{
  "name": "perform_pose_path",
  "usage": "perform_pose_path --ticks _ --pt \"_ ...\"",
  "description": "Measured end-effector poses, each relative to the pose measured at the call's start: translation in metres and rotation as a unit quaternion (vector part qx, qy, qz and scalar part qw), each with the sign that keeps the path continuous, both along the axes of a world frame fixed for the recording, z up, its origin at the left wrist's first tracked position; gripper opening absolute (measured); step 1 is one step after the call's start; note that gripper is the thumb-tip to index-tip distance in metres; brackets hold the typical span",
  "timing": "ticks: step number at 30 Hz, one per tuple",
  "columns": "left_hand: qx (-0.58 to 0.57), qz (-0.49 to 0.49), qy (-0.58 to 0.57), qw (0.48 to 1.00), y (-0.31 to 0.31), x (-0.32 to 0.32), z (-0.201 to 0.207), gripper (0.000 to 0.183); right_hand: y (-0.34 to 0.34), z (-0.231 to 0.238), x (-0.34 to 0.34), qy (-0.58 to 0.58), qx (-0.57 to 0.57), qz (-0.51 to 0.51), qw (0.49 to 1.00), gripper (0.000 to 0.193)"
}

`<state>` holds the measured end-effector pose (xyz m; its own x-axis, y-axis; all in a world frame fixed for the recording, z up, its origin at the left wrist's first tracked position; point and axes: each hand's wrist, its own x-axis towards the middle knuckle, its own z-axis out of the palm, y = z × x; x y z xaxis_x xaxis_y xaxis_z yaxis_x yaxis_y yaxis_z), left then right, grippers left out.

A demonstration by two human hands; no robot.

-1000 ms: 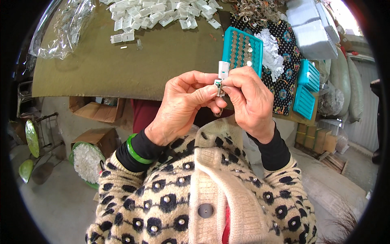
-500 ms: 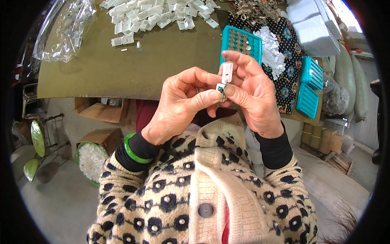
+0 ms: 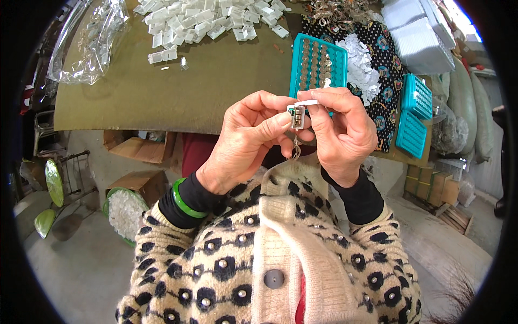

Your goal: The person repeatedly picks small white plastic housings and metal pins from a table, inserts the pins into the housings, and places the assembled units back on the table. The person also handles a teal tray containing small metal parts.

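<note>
Cream knit cardigan [image 3: 278, 232], black spots [image 3: 223, 274], pearly beads [image 3: 223, 264], dark round button [image 3: 273, 278], black cuffs [image 3: 364, 202], green band [image 3: 182, 202]

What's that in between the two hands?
In the head view, a small open white case is between the left hand and the right hand, with fingers of both on it.

The small case [image 3: 301, 123] near the centre of the frame was white, with a spot of green inside. White too was the heap of cases [image 3: 199, 21] at the top, against an olive-brown counter [image 3: 162, 100]. The tray [image 3: 296, 56] at upper centre was teal, its discs [image 3: 306, 65] silvery grey; beside it lay a black cloth [image 3: 384, 67] (dotted pale, with round multicoloured motifs). At the bottom, the cream cardigan [image 3: 324, 270] bore black patches, with black cuffs [image 3: 359, 202] above and one bright green bangle [image 3: 182, 198] at left.
</note>
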<state>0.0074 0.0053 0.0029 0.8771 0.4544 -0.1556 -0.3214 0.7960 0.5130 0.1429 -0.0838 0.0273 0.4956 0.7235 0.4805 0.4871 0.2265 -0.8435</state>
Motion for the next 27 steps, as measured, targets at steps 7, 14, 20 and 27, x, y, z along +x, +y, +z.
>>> perform_pose_path --ticks 7,14,20,27 --pt "0.04 0.05 -0.002 0.998 -0.006 0.002 -0.003 0.017 0.004 -0.004 -0.008 -0.008 0.015 -0.039 0.999 0.017" --pt "0.061 0.062 0.005 0.996 -0.01 0.002 -0.008 0.017 0.004 -0.008 -0.01 -0.008 0.011 -0.047 0.999 0.018" --pt "0.057 0.057 -0.005 0.997 -0.007 0.001 -0.012 0.018 0.005 -0.005 -0.006 -0.045 0.009 0.02 0.999 0.023" --pt "-0.017 0.034 -0.003 0.999 -0.002 -0.002 -0.012 0.017 -0.002 -0.006 -0.015 -0.054 -0.055 0.063 0.995 0.036"
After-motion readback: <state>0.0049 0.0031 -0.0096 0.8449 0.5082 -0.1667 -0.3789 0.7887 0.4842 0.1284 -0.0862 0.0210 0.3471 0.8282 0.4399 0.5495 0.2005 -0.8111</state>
